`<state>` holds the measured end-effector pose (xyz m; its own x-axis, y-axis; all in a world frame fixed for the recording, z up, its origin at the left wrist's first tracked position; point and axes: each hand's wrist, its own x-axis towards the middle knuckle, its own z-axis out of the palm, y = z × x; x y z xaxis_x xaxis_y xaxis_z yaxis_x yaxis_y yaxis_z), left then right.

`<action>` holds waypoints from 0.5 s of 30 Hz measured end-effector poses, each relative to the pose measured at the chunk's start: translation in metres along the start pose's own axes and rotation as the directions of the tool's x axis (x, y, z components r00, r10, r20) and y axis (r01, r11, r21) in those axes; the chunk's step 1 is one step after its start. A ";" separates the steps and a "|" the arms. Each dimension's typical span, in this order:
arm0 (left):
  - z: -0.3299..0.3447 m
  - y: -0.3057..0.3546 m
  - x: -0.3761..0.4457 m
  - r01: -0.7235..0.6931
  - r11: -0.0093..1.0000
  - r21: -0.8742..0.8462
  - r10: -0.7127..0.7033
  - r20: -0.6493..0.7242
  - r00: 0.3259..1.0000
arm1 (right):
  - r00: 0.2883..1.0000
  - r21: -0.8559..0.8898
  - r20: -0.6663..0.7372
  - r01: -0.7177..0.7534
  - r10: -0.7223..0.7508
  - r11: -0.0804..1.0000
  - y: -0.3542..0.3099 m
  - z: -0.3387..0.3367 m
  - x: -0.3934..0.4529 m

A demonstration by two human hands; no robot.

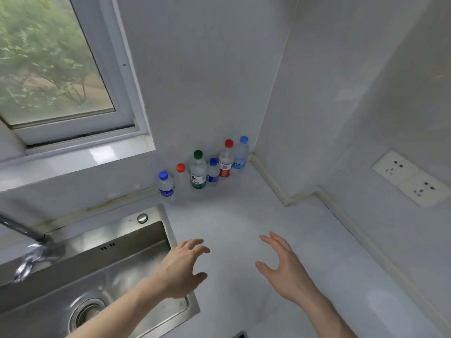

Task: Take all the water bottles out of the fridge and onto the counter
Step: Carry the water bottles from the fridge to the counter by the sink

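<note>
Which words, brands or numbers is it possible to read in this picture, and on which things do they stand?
None can be read.
Green-cap bottle: label print too blurred.
Red-label bottle: print too small.
Three blue-cap bottles: blue labels, print blurred.
Wall sockets: no text visible.

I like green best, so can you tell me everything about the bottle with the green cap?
The green-capped bottle is clear plastic and looks full of water. It has a dark green screw cap and a white and green label wrapped low on its body; the print is too blurry to read. It stands upright on the white counter near the wall, in a row of six bottles, and looks the tallest of its close neighbours. A red-capped bottle stands on its left, a small blue-capped bottle on its right. Neither hand touches it.
</note>
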<state>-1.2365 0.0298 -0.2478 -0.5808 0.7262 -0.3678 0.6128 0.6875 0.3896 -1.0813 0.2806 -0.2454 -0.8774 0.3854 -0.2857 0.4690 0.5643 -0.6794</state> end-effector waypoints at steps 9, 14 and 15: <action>0.010 0.031 -0.019 -0.230 0.972 -0.045 0.231 0.014 0.973 | 0.947 0.085 -0.186 -0.250 0.262 0.965 0.009 0.013 -0.128; 0.012 0.059 -0.034 -0.439 0.898 -0.035 0.440 0.052 0.896 | 0.858 0.184 -0.335 -0.345 0.389 0.920 -0.008 0.033 -0.209; 0.013 0.065 -0.038 -0.476 0.879 -0.033 0.478 0.062 0.876 | 0.834 0.207 -0.367 -0.359 0.412 0.910 -0.011 0.038 -0.225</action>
<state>-1.1673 0.0471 -0.2194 -0.1830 0.9648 -0.1887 0.7972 0.2579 0.5458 -0.8925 0.1595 -0.1995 -0.5014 0.8218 -0.2705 0.7209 0.2240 -0.6558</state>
